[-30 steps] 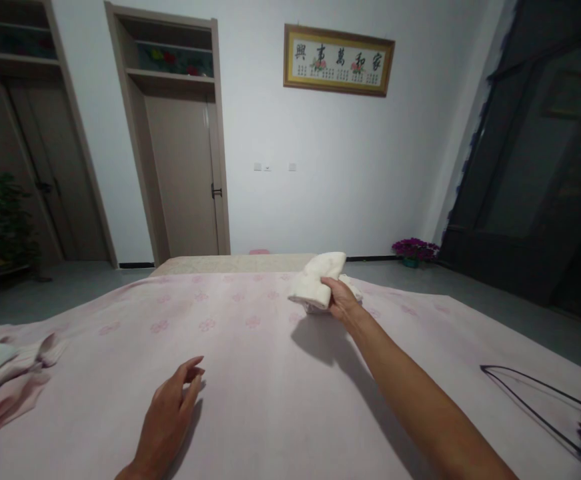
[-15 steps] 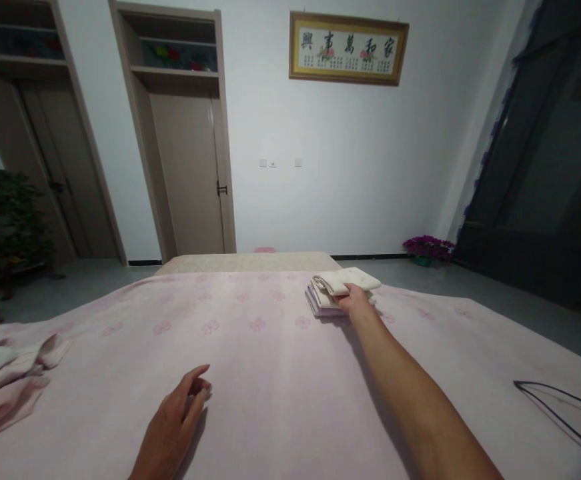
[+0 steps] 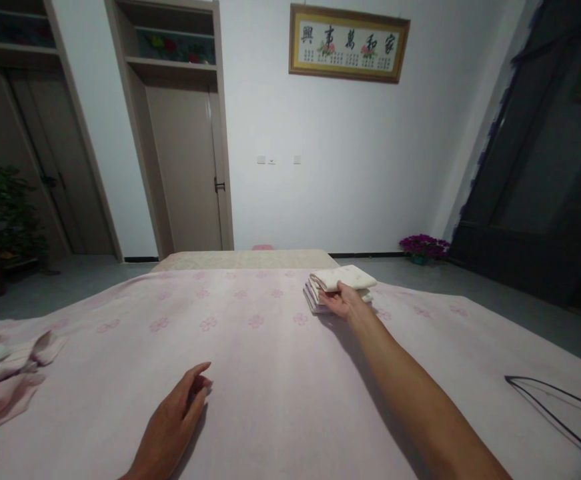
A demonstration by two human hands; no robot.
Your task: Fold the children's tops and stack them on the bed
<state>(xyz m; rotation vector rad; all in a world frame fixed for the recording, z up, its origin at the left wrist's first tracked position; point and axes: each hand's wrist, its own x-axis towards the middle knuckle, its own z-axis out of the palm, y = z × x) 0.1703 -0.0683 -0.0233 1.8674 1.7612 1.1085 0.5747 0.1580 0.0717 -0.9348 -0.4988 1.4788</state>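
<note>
Right hand (image 3: 344, 304) at the stack (image 3: 312, 297) of folded cloths, far part of the pink cover (image 3: 265, 393). Thumb meets the near edge of the top cloth (image 3: 346, 275); fingers part-spread below it, grip cannot be told. Left hand (image 3: 175, 415) loosely curled, holding nothing. Step in hand, my reading: settling the top cloth. Next move probably calls for freeing the fingers without dragging it.

Open pink cloth (image 3: 270, 400) separates my left hand (image 3: 173, 417) from my right hand (image 3: 343, 303); a folded stack (image 3: 345, 275) obstructs its far edge, crumpled garments (image 3: 7, 393) the left, black wire (image 3: 555, 420) the right.
</note>
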